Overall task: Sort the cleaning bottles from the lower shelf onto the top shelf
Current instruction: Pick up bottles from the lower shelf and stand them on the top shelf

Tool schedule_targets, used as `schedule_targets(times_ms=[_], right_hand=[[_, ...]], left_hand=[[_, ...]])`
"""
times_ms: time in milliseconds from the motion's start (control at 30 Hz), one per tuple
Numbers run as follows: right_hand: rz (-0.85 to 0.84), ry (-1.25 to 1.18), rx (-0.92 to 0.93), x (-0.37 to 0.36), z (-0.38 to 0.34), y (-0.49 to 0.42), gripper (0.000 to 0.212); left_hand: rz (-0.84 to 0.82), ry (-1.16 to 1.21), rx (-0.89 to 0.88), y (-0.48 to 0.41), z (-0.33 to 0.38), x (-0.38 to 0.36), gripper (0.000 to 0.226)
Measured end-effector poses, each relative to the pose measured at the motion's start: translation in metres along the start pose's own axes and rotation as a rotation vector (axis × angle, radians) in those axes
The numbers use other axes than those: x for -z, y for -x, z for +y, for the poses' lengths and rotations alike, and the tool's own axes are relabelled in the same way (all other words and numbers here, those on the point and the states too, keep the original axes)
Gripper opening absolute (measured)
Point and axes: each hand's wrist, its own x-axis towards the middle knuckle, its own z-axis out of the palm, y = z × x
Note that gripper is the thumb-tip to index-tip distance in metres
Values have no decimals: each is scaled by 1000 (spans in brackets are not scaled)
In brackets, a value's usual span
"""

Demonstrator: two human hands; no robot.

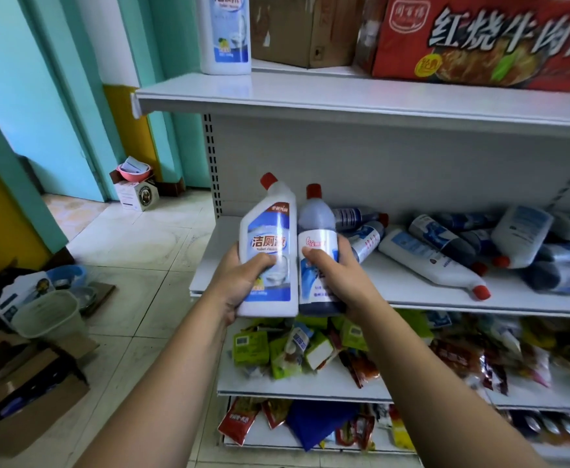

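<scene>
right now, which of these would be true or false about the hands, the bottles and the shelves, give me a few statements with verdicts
1. The left hand holds a white bent-neck bottle. True.
2. The right hand is empty. False: it grips a round red-capped bottle.
3. One labelled bottle stands upright on the top shelf. True.
4. The loose bottles on the lower shelf all stand upright. False: they lie on their sides in a heap.
</scene>
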Motion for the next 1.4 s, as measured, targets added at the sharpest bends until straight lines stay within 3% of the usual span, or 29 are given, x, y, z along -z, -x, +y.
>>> schedule_targets(times_ms=[167, 267, 467, 633, 733, 933, 1067, 1300, 1400], right_hand=[[36, -6, 133, -4, -13, 41, 39], [39, 2, 207, -6, -23, 65, 33], [19, -30, 382, -12, -57, 98, 32], [-4, -42, 500, -13, -94, 107, 53], [-1, -52, 560, -11, -115, 103, 50], [36, 30, 681, 0, -164, 81, 61], [50, 56, 738, 11, -198, 56, 54], [95, 77, 754, 32, -247, -10, 55], [113, 110, 726, 41, -254, -34, 55]], left_hand=[[-51, 26, -150, 41, 14, -1, 40], [-68, 18, -211, 62, 26, 0, 61], [-76, 3, -315, 94, 67, 4, 54], [-80, 41, -413, 106, 107, 0, 47], [-76, 36, -452, 108, 131, -7, 48], [-55, -23, -544, 89, 179, -27, 50], [-60, 9, -617, 63, 211, -42, 52], [-108, 33, -652, -7, 260, -62, 46], [-98, -22, -655, -41, 269, -63, 55]])
